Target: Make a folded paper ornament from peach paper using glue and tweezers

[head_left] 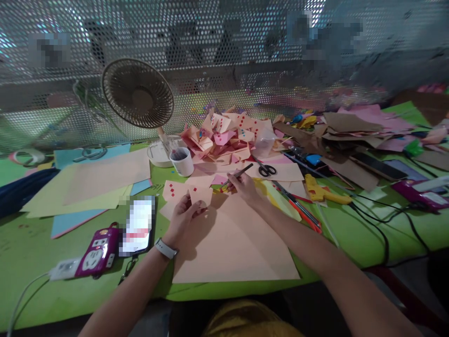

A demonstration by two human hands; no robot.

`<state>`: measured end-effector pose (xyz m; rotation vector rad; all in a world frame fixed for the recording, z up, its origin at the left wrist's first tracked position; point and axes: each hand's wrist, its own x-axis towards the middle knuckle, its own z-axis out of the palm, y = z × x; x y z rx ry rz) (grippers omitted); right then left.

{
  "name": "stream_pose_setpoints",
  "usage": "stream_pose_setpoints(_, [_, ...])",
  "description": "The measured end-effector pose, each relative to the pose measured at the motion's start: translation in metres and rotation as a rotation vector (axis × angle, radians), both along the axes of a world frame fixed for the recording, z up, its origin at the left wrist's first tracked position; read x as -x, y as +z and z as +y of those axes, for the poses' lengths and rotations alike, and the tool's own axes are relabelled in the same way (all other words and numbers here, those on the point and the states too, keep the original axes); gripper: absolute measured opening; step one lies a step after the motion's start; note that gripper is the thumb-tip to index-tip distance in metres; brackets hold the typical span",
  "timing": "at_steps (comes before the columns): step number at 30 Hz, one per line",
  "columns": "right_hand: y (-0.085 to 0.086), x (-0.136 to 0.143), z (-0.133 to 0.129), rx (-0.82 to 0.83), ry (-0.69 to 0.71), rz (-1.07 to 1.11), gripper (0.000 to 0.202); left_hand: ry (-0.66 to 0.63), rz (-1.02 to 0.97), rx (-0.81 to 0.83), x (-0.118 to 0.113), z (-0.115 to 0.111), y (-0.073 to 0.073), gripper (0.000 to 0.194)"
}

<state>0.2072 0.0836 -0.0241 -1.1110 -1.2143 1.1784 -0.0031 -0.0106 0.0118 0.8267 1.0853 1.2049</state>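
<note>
A folded peach paper piece with a red diamond mark is pinched in my left hand. My right hand is closed around a thin dark tool, tweezers or a pen, its tip close to small red and yellow bits beyond the large peach sheet. Both hands are over the far part of that sheet. Left of the held piece lies another peach piece with red diamonds. A white cup stands behind my left hand, and black-handled scissors lie beyond my right hand.
A fan and a heap of folded paper stand at the back. A phone and purple power strip lie left. To the right are a yellow glue gun, red-handled scissors, cables and stacked brown card.
</note>
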Motion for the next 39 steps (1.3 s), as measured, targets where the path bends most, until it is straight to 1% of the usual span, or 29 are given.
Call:
stream_pose_setpoints(3, [0.0009, 0.0001, -0.0007, 0.017, 0.016, -0.026, 0.044, 0.003, 0.005, -0.002, 0.0006, 0.0005, -0.0018, 0.047])
stream_pose_setpoints(10, [0.0010, 0.0000, 0.0000, 0.018, -0.017, -0.083, 0.040, 0.007, 0.009, 0.006, 0.0015, 0.0017, -0.0033, 0.048])
stream_pose_setpoints(14, [-0.0011, -0.0008, 0.0022, -0.016, -0.069, -0.071, 0.036, 0.001, -0.002, 0.001, 0.0011, 0.0011, -0.0024, 0.047])
stream_pose_setpoints(18, [-0.0020, -0.0004, 0.0036, -0.017, -0.108, -0.111, 0.033, 0.005, -0.002, -0.003, 0.0008, 0.0008, -0.0021, 0.047])
stream_pose_setpoints(27, [-0.0009, 0.0007, 0.0020, -0.006, -0.079, -0.104, 0.035, -0.003, 0.016, -0.003, -0.0010, -0.0012, 0.0024, 0.045])
stream_pose_setpoints(31, [0.0002, 0.0002, 0.0009, 0.001, -0.075, -0.110, 0.038, 0.004, 0.012, -0.005, -0.0003, -0.0005, 0.0006, 0.046])
stream_pose_setpoints(34, [0.0002, 0.0003, -0.0004, -0.014, -0.081, -0.059, 0.040, -0.001, 0.016, -0.003, 0.0008, 0.0002, -0.0015, 0.045])
stream_pose_setpoints(36, [0.0004, 0.0008, -0.0013, -0.014, -0.068, -0.031, 0.040, 0.000, 0.012, -0.005, 0.0013, 0.0005, -0.0023, 0.045])
stream_pose_setpoints(39, [0.0019, 0.0018, -0.0024, 0.015, -0.044, -0.044, 0.041, 0.004, 0.006, -0.002, 0.0011, 0.0006, -0.0018, 0.044])
